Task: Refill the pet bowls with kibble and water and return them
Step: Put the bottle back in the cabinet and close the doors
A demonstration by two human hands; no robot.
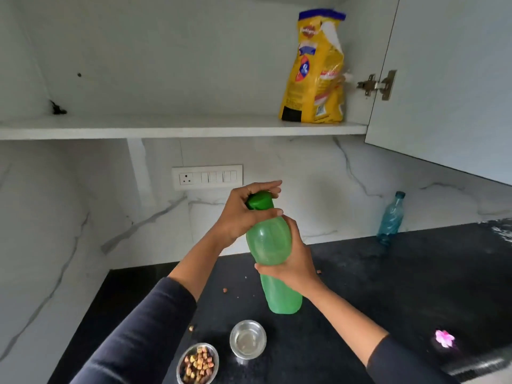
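Note:
A green plastic bottle (274,245) is held tilted above the black counter (388,273). My right hand (296,261) grips its body around the middle. My left hand (243,214) is closed over its dark green cap (259,200). Below, near the counter's front, a small steel bowl (248,339) holds clear water. Left of it, a second steel bowl (198,364) is full of mixed-colour kibble. A yellow kibble bag (315,70) stands upright on the open cupboard's shelf (166,128).
The cupboard door (448,79) hangs open at the upper right. A blue plastic bottle (392,217) stands at the back of the counter. A pink flower (444,338) lies at the right. Loose kibble bits (225,290) dot the counter. A switch panel (207,177) is on the marble wall.

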